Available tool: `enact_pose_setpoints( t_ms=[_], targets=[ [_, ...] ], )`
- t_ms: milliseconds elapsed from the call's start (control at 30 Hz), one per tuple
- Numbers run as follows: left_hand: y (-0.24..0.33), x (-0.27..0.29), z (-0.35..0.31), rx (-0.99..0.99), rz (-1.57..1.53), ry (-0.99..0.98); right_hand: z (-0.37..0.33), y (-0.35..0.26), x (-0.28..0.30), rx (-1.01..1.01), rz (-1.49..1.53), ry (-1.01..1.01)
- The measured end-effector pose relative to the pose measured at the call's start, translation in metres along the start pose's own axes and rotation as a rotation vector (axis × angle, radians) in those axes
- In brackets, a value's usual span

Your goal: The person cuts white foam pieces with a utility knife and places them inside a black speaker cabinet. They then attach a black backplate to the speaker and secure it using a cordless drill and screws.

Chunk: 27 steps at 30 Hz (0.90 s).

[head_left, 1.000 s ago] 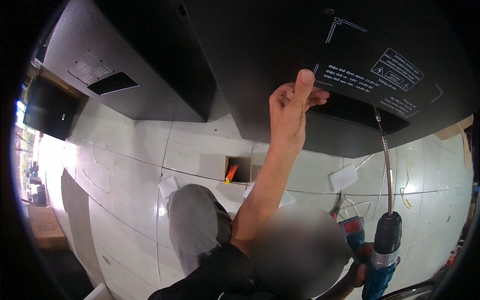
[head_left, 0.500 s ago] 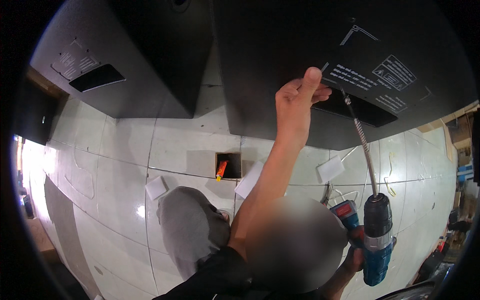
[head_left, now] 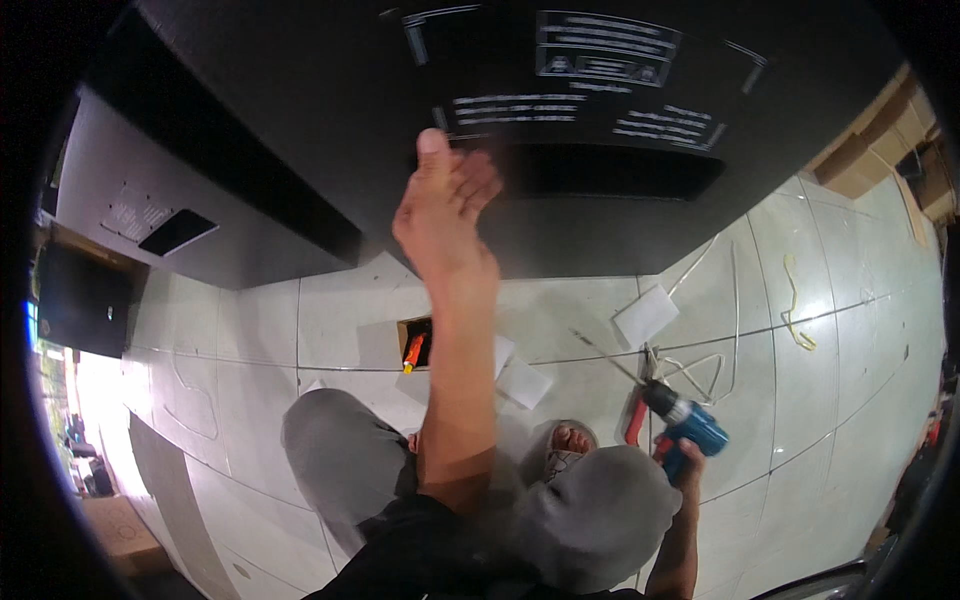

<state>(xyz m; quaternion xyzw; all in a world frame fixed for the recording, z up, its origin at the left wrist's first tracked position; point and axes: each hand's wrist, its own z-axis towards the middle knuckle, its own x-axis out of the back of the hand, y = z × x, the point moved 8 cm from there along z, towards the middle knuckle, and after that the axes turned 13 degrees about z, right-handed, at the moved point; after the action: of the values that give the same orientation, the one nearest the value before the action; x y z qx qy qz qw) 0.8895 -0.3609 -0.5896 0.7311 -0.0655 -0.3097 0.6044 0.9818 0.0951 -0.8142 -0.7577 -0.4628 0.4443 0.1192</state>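
Observation:
My left hand [head_left: 445, 205] is raised at a large black cabinet [head_left: 610, 235], by the left end of a dark rectangular slot [head_left: 620, 172] in its printed face. The thumb points up and the fingers are apart, slightly smeared, with nothing seen in them. I cannot tell whether the fingertips touch the panel. Down beside my right knee, my right hand [head_left: 688, 462] grips a blue and black cordless drill [head_left: 700, 424]. Its long bit [head_left: 608, 354] slants up and left, apart from the cabinet.
At left stands another dark cabinet [head_left: 130, 160] with a similar slot. On the tiled floor lie a small open box [head_left: 426, 352] with an orange tube [head_left: 414, 350], white pads [head_left: 646, 317], a red-handled tool [head_left: 636, 418], a pale cable [head_left: 712, 372] and a yellow strip [head_left: 793, 305]. Cardboard boxes [head_left: 880, 145] stand far right.
The drill has dropped away from the cabinet face to beside my right knee. My left hand stays near the slot's left end. The view has shifted, showing more floor on the right.

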Motion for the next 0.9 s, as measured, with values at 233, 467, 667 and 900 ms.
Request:
enact_pose_setpoints(
  t_ms=[233, 467, 667, 900],
  targets=[
    [0.012, 0.006, -0.005, -0.13, -0.011, 0.089, 0.067, 0.078, 0.036, -0.301, 0.123, -0.027],
    [0.005, -0.003, 0.0, 0.0, -0.185, -0.034, 0.091, 0.075, 0.041, -0.387, -0.022, 0.006],
    [0.0, -0.012, -0.006, 0.099, -0.313, -0.06, 0.086, 0.045, 0.043, -0.299, -0.676, 0.162],
    [-0.002, -0.015, -0.005, 0.152, -0.38, -0.139, 0.07, -0.085, -0.146, 0.435, -1.148, 0.001]
  ],
)
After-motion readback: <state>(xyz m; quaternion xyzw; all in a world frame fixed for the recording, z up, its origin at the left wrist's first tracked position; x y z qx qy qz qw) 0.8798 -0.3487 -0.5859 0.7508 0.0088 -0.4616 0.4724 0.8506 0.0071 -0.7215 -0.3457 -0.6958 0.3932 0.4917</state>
